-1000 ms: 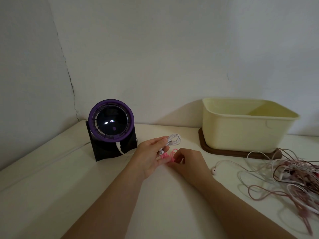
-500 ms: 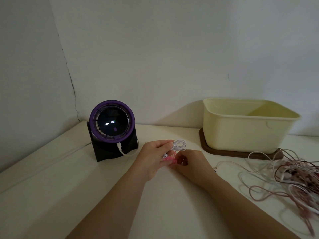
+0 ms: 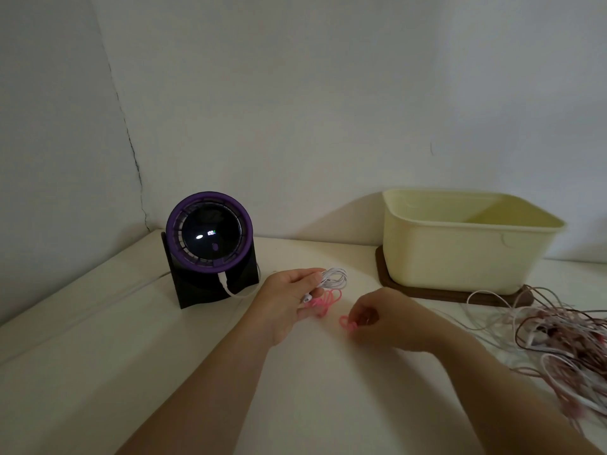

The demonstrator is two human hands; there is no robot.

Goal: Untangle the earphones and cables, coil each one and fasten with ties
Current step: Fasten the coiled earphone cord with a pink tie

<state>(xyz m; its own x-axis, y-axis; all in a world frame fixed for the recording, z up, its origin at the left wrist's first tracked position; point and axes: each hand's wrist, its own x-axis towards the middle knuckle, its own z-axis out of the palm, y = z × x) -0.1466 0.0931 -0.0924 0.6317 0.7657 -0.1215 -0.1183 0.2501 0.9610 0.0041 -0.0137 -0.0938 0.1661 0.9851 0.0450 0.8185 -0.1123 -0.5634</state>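
Note:
My left hand (image 3: 285, 298) grips a small coil of white earphone cable (image 3: 335, 279), an earbud sticking out between its fingers. Under that hand lie several pink ties (image 3: 326, 298) on the white table. My right hand (image 3: 384, 320), a little to the right and apart from the left, pinches one pink tie (image 3: 346, 322) at its fingertips. A tangled heap of white and pink cables (image 3: 558, 336) lies at the table's right side.
A purple-rimmed round device on a black stand (image 3: 208, 249) sits at the back left, a white cable plugged into it. A cream plastic tub (image 3: 466, 241) stands on a dark wooden base (image 3: 423, 292) at the back right. Walls close off the back and left.
My right hand has drawn away from the left to the right, taking one pink tie with it. The left hand keeps hold of the white coil.

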